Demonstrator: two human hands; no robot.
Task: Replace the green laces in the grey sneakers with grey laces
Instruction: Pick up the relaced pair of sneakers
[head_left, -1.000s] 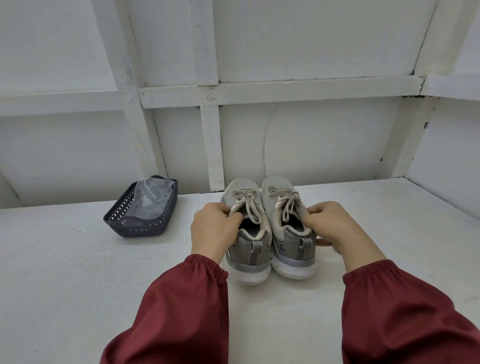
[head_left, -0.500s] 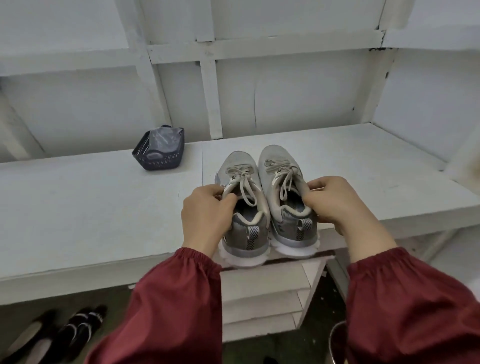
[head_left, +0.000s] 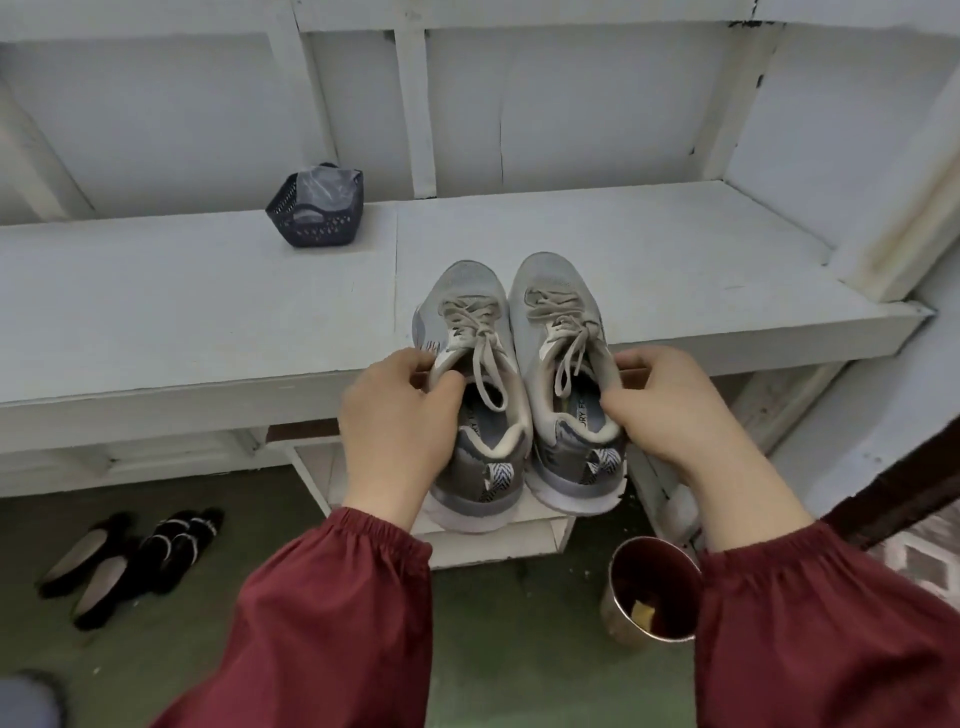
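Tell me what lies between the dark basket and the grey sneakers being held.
Head view: nothing but bare white shelf between the basket and the sneakers, crossed by one seam between boards.

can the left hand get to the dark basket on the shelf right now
Probably not yet: the left hand grips the left sneaker, so it is occupied. The shelf between it and the basket shows nothing in the way once it lets go.

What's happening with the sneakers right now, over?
Left hand grips left sneaker; right hand grips right sneaker. Old laces in, tied. Nothing blocking; cup on floor below. Over.
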